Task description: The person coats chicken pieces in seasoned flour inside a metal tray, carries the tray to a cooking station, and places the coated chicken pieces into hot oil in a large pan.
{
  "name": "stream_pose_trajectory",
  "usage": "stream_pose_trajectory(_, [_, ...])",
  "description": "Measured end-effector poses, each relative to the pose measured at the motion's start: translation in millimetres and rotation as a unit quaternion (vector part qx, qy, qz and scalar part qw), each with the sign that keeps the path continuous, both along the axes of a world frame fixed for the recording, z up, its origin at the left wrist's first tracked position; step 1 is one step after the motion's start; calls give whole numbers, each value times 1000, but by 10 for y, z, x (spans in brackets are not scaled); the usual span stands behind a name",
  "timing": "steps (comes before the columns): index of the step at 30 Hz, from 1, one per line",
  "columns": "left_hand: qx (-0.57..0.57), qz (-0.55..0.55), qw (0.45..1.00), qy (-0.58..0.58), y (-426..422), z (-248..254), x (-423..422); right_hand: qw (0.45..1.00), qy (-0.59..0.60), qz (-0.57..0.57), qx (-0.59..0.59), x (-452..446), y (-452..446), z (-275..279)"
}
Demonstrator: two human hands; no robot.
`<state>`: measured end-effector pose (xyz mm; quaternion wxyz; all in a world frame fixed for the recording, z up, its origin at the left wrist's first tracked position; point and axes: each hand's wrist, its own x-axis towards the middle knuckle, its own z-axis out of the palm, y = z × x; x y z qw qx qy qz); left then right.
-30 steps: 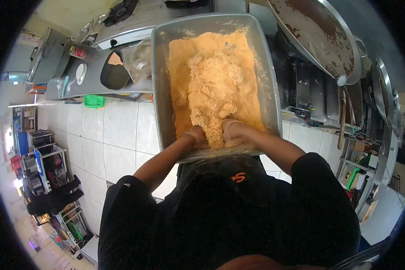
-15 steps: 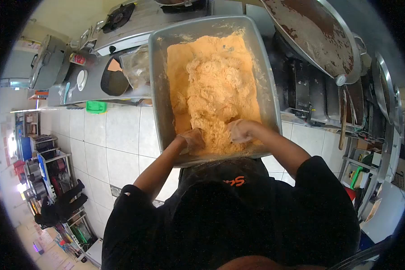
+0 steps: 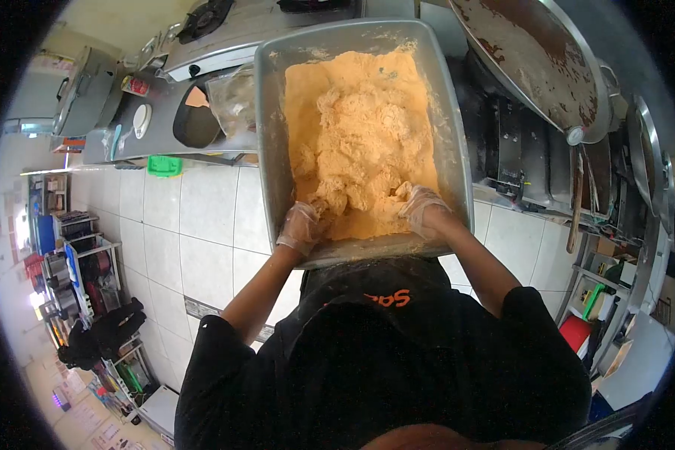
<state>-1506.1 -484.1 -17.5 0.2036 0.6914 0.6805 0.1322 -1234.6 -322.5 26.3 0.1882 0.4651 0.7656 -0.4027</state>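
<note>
Orange powder (image 3: 304,97) lies in the large grey tub (image 3: 457,142) in front of me, with rough coated lumps (image 3: 364,135) heaped along its middle. My left hand (image 3: 301,225) is at the near left part of the tub, in a thin clear glove, and its fingers reach the lumps there. My right hand (image 3: 426,212), gloved also, is at the near right, with its fingers curved at the edge of the heap. For both hands, I cannot tell if the fingers are closed on a lump or loose. Left of the tub are a clear plastic bag (image 3: 236,103) and a dark pan (image 3: 195,131); a wide metal pot (image 3: 529,64) stands at far right.
</note>
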Motion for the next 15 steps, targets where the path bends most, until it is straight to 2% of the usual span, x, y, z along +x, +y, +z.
stream_pose_trajectory(1, [1,2,1000,2,30,101,46,994,48,-72,-63,-33,14,128])
stream_pose_trajectory(3, [-77,74,994,-18,67,206,117,996,15,-76,-44,-63,13,7])
stream_pose_trajectory(5, [-62,88,993,-38,38,73,91,996,-19,-79,-23,-80,13,-84])
stream_pose_trajectory(7, [-47,104,992,-59,10,-38,79,999,50,8,20,-53,-24,-120])
stream_pose_trajectory(9, [-103,153,965,-188,110,220,119,998,46,25,29,-110,-70,-68])
stream_pose_trajectory(12, [-46,140,966,-214,154,489,172,997,59,40,18,-154,-130,38])
stream_pose_trajectory(15, [-61,166,958,-225,89,702,191,997,65,36,1,-201,-191,275])
